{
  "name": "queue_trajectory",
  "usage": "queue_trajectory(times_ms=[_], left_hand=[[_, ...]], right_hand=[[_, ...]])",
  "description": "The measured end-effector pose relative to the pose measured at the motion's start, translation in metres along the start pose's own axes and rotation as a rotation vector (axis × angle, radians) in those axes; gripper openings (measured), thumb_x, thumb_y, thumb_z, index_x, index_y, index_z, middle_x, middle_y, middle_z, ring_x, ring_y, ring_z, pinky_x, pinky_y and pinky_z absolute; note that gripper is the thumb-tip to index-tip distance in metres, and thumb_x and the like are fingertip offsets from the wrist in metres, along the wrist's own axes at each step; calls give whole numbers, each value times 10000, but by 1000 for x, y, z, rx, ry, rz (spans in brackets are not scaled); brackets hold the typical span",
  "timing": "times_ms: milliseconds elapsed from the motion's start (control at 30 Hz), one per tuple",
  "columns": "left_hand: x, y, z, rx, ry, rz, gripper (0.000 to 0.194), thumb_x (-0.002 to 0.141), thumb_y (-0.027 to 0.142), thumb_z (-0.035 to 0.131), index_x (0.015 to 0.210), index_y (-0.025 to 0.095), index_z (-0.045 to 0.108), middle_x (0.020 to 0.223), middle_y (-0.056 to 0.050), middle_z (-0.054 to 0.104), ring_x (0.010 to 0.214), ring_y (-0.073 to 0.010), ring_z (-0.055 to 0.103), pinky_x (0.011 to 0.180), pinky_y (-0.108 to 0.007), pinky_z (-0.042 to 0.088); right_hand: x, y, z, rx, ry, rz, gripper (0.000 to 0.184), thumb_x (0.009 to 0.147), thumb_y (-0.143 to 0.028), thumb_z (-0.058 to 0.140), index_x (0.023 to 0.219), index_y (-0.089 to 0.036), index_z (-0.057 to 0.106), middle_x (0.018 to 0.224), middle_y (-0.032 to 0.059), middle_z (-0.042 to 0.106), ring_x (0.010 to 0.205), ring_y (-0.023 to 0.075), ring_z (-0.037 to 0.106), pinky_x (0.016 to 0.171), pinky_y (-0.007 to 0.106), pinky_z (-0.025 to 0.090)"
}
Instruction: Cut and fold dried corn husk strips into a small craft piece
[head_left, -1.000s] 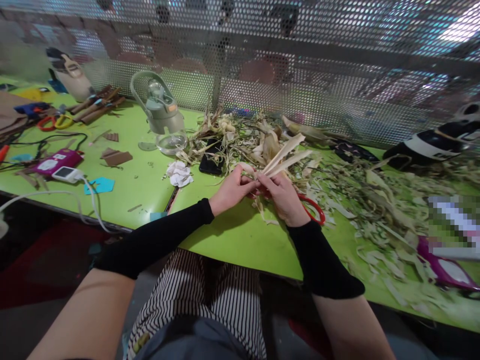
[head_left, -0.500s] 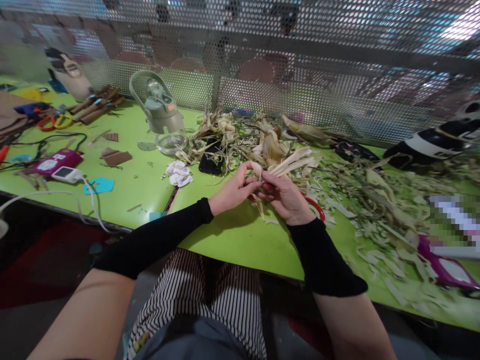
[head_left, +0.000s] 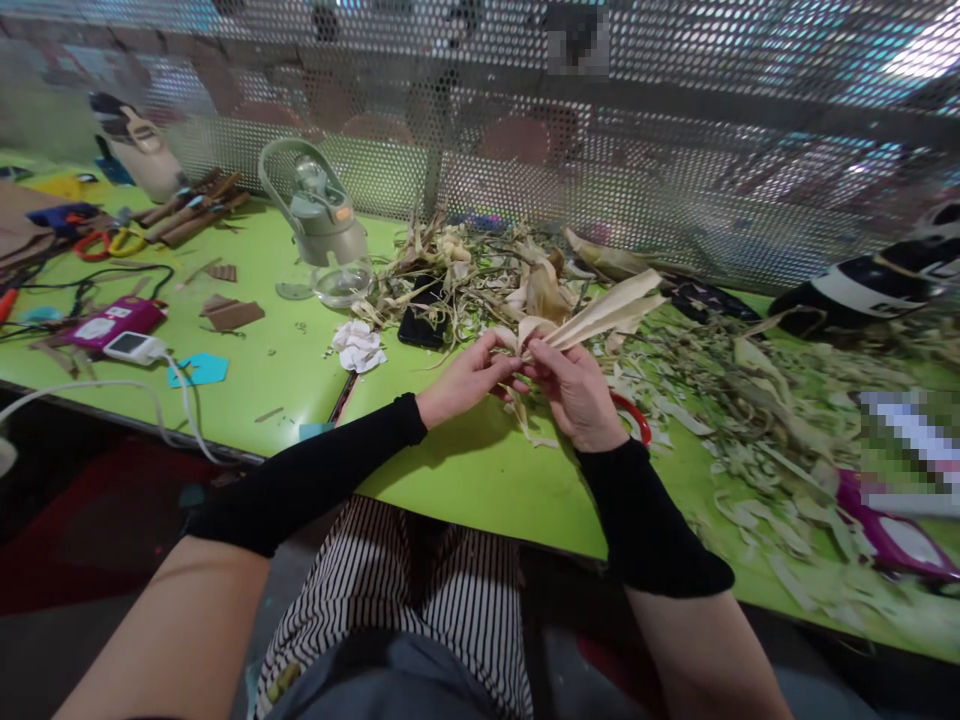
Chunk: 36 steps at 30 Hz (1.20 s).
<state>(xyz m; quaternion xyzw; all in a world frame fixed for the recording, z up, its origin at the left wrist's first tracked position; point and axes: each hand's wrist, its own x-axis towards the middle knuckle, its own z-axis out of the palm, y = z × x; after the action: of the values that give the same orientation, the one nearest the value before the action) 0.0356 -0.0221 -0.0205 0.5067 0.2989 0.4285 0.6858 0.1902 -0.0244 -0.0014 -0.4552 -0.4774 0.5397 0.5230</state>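
Both my hands meet over the green table [head_left: 465, 480], pinching one folded pale corn husk strip [head_left: 592, 315]. My left hand [head_left: 469, 375] grips its folded near end with closed fingers. My right hand [head_left: 574, 390] is closed on the same husk from the right, and the husk's long ends stick up and to the right. Red-handled scissors [head_left: 630, 420] lie on the table just under my right hand, mostly hidden by it.
A heap of dry husks [head_left: 487, 270] and scraps [head_left: 750, 420] covers the table's middle and right. A black phone [head_left: 424, 325], crumpled white paper [head_left: 358, 347] and a grey-green bottle [head_left: 319, 225] lie left of the heap. Cables, tools and a purple device [head_left: 112, 325] sit far left. Perforated metal screen behind.
The husk's free ends dropped low half a second ago and now point up and to the right again. My hands stayed together at the same spot.
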Motion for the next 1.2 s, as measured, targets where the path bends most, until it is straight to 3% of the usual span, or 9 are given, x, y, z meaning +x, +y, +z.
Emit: queue_trajectory(times_ms=[167, 333, 433, 600, 700, 767, 933, 1200], left_hand=[[0, 0, 3, 28, 14, -25, 85, 1023, 197, 589, 1063, 178, 517, 877, -4, 745, 645, -62, 686, 606, -179, 498], [1, 2, 2, -17, 171, -52, 141, 1026, 173, 582, 1032, 194, 442, 833, 3, 759, 611, -52, 654, 593, -173, 478], [1, 3, 3, 12, 124, -104, 134, 1025, 170, 584, 1020, 190, 452, 837, -4, 759, 609, -57, 667, 580, -178, 477], [0, -1, 4, 42, 37, -149, 153, 991, 99, 601, 1089, 173, 510, 819, 10, 735, 568, -61, 668, 536, -175, 461], [2, -4, 0, 35, -20, -128, 189, 964, 103, 650, 1116, 166, 556, 844, -2, 745, 589, -58, 677, 554, -167, 473], [2, -5, -2, 23, -46, -126, 147, 947, 123, 687, 1028, 156, 570, 849, -10, 746, 632, -56, 690, 589, -163, 490], [1, -7, -2, 17, 16, -106, 163, 974, 161, 662, 905, 162, 514, 840, -12, 740, 704, -65, 711, 665, -184, 509], [-3, -3, 3, -20, 26, -94, 262, 940, 277, 739, 959, 191, 492, 696, 64, 672, 610, -67, 679, 595, -174, 482]], right_hand=[[2, 5, 1, -21, 27, -8, 439, 640, -570, 929, 798, -224, 709, 664, -54, 586, 548, 85, 546, 483, 203, 519], [0, 9, 1, -137, 59, -158, 398, 706, -532, 900, 925, -221, 782, 776, -4, 721, 705, 146, 683, 681, 289, 626], [-4, 6, 2, -183, 46, -215, 353, 753, -492, 878, 977, -230, 805, 843, 18, 772, 755, 171, 717, 697, 318, 635], [-7, 4, 4, -187, -7, -172, 317, 752, -466, 882, 962, -236, 825, 835, 17, 788, 626, 149, 663, 526, 279, 561], [-4, 8, 2, -158, 29, -186, 275, 730, -441, 905, 902, -244, 822, 851, 9, 789, 707, 151, 691, 620, 278, 593], [-1, 11, 0, -164, 65, -205, 283, 748, -464, 895, 908, -244, 817, 893, 15, 793, 785, 162, 712, 707, 290, 613], [2, 12, -5, -323, 73, -235, 434, 860, -633, 754, 933, -209, 815, 777, 21, 720, 683, 150, 639, 594, 263, 561], [3, 14, -4, -313, 53, -231, 521, 753, -691, 828, 942, -207, 790, 790, 23, 739, 658, 163, 663, 575, 291, 596]])
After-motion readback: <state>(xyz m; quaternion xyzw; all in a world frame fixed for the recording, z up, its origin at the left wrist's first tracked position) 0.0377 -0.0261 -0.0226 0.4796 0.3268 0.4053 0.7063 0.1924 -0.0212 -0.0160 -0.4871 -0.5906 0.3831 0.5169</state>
